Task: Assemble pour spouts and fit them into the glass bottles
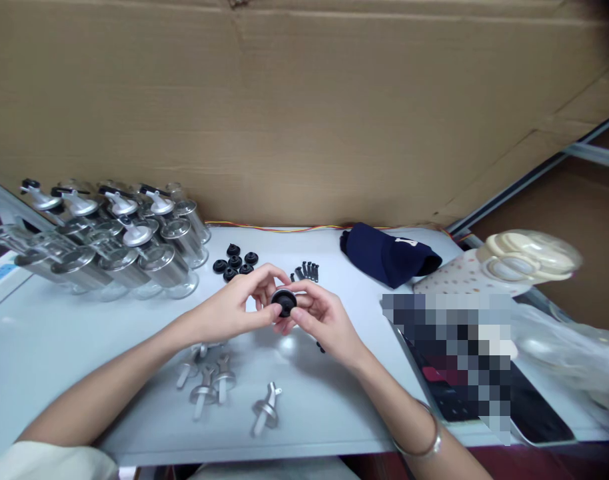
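Observation:
Between my left hand and my right hand is a round bottle cap with a black stopper inside a silvery rim. Both thumbs press on its near face, and the other fingers curl behind it. Black rubber stoppers lie just beyond my left hand. Small black levers sit in a row behind my right hand. Closer to me, several silver pourer spouts with whitish tubes lie on the white table. A few tiny black pieces are partly hidden by my right hand.
Glass-and-steel bottles crowd the left, some topped with spouts. A navy cap lies at the back right. Further right are a dotted cup-like container, a dark phone-like device and clear plastic. Cardboard walls the back.

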`<action>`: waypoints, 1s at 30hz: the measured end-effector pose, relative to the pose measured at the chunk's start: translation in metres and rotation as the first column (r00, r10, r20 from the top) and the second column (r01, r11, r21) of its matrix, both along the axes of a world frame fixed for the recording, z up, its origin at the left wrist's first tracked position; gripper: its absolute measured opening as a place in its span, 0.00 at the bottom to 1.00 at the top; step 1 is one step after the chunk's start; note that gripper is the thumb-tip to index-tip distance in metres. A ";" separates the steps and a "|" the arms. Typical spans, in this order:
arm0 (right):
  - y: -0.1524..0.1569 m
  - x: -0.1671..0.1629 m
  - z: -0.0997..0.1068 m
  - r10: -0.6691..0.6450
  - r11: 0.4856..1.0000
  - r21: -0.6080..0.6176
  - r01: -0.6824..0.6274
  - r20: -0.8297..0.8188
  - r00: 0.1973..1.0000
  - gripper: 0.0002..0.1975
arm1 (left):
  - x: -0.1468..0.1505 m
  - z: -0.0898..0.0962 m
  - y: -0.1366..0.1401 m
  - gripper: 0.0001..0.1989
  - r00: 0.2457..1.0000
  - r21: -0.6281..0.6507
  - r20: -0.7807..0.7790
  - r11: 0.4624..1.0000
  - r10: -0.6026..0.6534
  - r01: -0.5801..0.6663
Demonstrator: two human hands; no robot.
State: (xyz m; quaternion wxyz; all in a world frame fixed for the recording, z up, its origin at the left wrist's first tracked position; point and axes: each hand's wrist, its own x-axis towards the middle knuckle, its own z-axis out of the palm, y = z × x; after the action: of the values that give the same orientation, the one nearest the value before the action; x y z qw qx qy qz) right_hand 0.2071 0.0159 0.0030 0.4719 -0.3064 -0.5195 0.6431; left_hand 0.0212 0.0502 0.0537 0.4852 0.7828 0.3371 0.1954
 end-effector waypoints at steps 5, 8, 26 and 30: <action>0.000 -0.001 -0.003 0.035 0.999 -0.004 -0.035 0.012 0.999 0.19 | 0.001 0.003 -0.002 0.14 0.998 0.045 -0.056 0.999 -0.005 0.007; 0.001 -0.001 -0.003 0.032 0.999 0.001 -0.032 0.030 0.999 0.19 | 0.001 0.002 -0.001 0.15 0.997 0.062 -0.070 0.998 -0.013 0.018; 0.000 -0.002 -0.001 -0.001 1.000 0.029 -0.002 0.084 0.996 0.21 | 0.000 -0.008 0.002 0.17 0.996 0.124 -0.030 0.989 -0.080 0.083; 0.000 -0.001 0.003 -0.003 1.000 0.031 -0.001 0.111 0.994 0.20 | 0.000 -0.009 0.002 0.17 0.996 0.087 -0.012 0.993 -0.084 0.085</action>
State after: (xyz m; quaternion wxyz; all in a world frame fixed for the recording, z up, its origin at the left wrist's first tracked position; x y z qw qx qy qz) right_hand 0.2062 0.0157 0.0057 0.4472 -0.3347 -0.5548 0.6166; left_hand 0.0212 0.0518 0.0445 0.4570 0.8176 0.2968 0.1859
